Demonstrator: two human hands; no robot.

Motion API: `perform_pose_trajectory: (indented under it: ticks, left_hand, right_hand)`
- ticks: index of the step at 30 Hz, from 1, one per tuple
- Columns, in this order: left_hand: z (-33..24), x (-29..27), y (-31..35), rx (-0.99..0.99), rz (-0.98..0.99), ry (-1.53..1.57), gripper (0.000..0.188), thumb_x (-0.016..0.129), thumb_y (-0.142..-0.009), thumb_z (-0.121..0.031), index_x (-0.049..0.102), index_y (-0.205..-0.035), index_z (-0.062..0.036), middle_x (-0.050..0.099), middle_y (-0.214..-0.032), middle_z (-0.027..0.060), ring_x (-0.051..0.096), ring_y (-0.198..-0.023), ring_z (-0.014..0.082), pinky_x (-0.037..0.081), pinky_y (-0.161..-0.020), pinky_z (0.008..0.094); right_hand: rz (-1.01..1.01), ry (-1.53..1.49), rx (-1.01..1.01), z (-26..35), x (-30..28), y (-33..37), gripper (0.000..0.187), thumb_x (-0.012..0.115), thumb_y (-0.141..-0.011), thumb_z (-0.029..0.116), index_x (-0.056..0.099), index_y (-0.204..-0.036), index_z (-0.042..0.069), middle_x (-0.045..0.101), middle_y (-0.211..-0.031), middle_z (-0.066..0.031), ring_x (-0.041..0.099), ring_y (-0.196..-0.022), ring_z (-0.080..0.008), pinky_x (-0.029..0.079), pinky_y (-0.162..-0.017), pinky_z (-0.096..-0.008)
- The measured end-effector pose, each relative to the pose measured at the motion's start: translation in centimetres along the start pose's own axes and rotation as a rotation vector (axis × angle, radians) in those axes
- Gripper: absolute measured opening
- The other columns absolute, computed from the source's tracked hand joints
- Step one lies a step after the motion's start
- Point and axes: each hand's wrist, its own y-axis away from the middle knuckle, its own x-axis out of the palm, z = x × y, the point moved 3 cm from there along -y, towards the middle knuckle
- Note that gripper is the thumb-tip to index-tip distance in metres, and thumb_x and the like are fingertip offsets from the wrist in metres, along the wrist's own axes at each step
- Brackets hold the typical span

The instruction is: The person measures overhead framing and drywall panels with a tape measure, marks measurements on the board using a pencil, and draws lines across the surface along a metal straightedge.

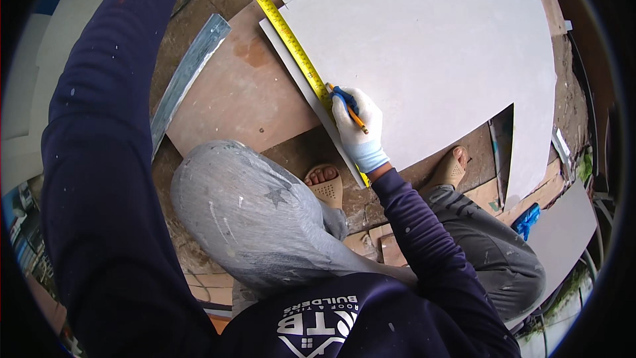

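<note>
My right hand [360, 126], in a white and blue work glove, grips a yellow pencil [358, 120]. Its tip end is at the edge of a yellow tape measure [281, 28], and the hand rests over the tape. The blade runs slantwise from the top edge toward my feet, along a narrow pale strip [297, 78]. Right of the strip lies a large light grey sheet [437, 46] with a pointed notch cut into its near right side. My left arm [99, 139] stretches far forward past the top edge, so the left hand is out of the picture.
A brownish board [245, 86] lies beneath the strip. On its left is a grey-blue metal length [189, 73]. My sandalled feet stand by the sheet's near edge. At the right are a blue crumpled item [527, 221] and a grey offcut [563, 232].
</note>
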Motion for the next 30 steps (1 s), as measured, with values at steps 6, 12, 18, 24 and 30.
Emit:
perform_pose_trajectory:
  ticks: [6, 12, 18, 24, 30]
  left_hand:
    - [0.4, 0.4, 0.0, 0.023, -0.01, -0.008, 0.039, 0.075, -0.087, -0.046, 0.085, -0.107, -0.0147, 0.082, -0.109, 0.01, 0.077, -0.106, 0.0304, 0.052, -0.089, 0.05]
    - [0.8, 0.0, 0.6, 0.036, -0.022, 0.074, 0.039, 0.075, -0.087, -0.047, 0.085, -0.109, -0.016, 0.081, -0.111, 0.0108, 0.076, -0.107, 0.0311, 0.052, -0.092, 0.0482]
    - [4.4, 0.7, 1.4, 0.065, -0.018, 0.185, 0.036, 0.08, -0.079, -0.038, 0.084, -0.103, -0.0127, 0.081, -0.104, 0.0123, 0.076, -0.102, 0.0293, 0.054, -0.093, 0.0441]
    - [3.6, -3.3, 5.3, 0.12, 0.06, 0.378, 0.022, 0.081, -0.072, -0.026, 0.084, -0.085, -0.0086, 0.079, -0.082, 0.0123, 0.077, -0.082, 0.0289, 0.059, -0.082, 0.0389]
    - [3.3, -8.9, 11.3, 0.176, 0.117, 0.505, 0.025, 0.083, -0.072, -0.025, 0.083, -0.087, -0.0058, 0.078, -0.083, 0.0123, 0.076, -0.08, 0.0263, 0.059, -0.078, 0.0364]
  right_hand:
    - [0.001, 0.041, -0.043, 0.5, 0.2, 0.0, 0.015, 0.074, -0.094, 0.01, 0.074, -0.107, 0.004, 0.075, -0.098, -0.0167, 0.074, -0.089, -0.0364, 0.059, -0.081, -0.0397]
    - [0.029, -0.45, 0.226, 0.6, -1.0, 0.4, 0.022, 0.064, -0.107, 0.014, 0.069, -0.122, -0.002, 0.077, -0.105, -0.013, 0.073, -0.096, -0.0133, 0.057, -0.087, -0.0293]
    - [0.195, 0.086, -0.029, -1.4, -5.7, 2.6, 0.028, 0.074, -0.097, 0.017, 0.068, -0.122, 0.004, 0.075, -0.109, -0.0181, 0.073, -0.1, -0.0366, 0.058, -0.091, -0.0424]
    - [0.254, 0.155, 0.033, -2.3, -9.3, 7.4, 0.032, 0.079, -0.092, 0.016, 0.065, -0.119, 0.006, 0.073, -0.11, -0.0174, 0.072, -0.102, -0.0368, 0.058, -0.092, -0.043]
    - [0.269, 0.008, 0.17, -2.2, -11.4, 8.7, 0.022, 0.072, -0.096, 0.01, 0.064, -0.117, 0.004, 0.074, -0.102, -0.0171, 0.074, -0.097, -0.0373, 0.058, -0.089, -0.0402]
